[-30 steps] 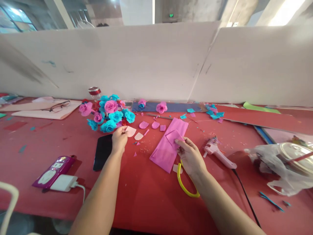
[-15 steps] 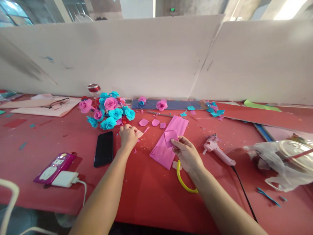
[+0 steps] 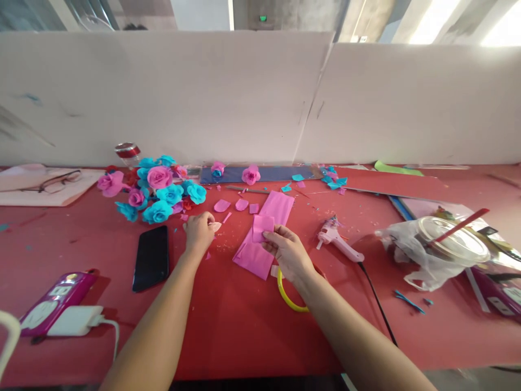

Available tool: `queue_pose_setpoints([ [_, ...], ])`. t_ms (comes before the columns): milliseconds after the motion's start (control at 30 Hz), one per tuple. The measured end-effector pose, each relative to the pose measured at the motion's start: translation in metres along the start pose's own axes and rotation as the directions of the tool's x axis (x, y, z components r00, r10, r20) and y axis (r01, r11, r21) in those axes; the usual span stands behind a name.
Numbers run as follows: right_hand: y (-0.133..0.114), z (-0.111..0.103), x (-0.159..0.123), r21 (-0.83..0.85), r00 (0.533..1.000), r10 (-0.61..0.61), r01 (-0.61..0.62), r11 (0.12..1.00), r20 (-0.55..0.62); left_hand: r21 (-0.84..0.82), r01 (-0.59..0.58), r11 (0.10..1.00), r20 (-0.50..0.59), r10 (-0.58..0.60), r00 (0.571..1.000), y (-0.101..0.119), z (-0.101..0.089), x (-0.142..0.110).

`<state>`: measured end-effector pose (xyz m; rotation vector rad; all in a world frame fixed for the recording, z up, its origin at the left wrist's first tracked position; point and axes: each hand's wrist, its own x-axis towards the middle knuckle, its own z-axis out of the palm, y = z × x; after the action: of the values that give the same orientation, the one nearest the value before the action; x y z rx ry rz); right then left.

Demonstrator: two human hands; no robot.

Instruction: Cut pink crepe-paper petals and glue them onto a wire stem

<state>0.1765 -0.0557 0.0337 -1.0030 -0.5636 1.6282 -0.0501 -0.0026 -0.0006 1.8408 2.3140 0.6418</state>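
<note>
Pinching the pink square [image 3: 264,225], the right hand [image 3: 290,254] sits to its right, over the folded strip [image 3: 254,259]; the strip's long axis runs near-left to far-right. The left hand [image 3: 198,237], farther from the strip, grips the pale petal [image 3: 216,226] left of the square.

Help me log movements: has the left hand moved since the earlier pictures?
Yes, rightward, judged against the phone: the left hand first showed right at the phone's edge, and now a strip of table shows between them.
</note>
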Motion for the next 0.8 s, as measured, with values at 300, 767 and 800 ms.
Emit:
queue_pose_setpoints([
  [300, 0.0, 0.001, -0.003, -0.165, 0.992, -0.116, 0.123, 0.979, 0.049, -0.879, 0.085, 0.47, 0.132, 0.067, 0.989, 0.068, -0.032, -0.051],
  [767, -0.006, -0.004, -0.003, -0.438, 0.948, -0.176, 0.281, 0.854, 0.267, -0.834, -0.005, 0.552, 0.126, 0.199, 0.972, 0.081, -0.026, -0.061],
  [800, -0.006, -0.004, -0.004, -0.431, 0.946, -0.16, 0.275, 0.859, 0.283, -0.852, 0.001, 0.524, 0.12, 0.193, 0.974, 0.081, -0.026, -0.062],
])
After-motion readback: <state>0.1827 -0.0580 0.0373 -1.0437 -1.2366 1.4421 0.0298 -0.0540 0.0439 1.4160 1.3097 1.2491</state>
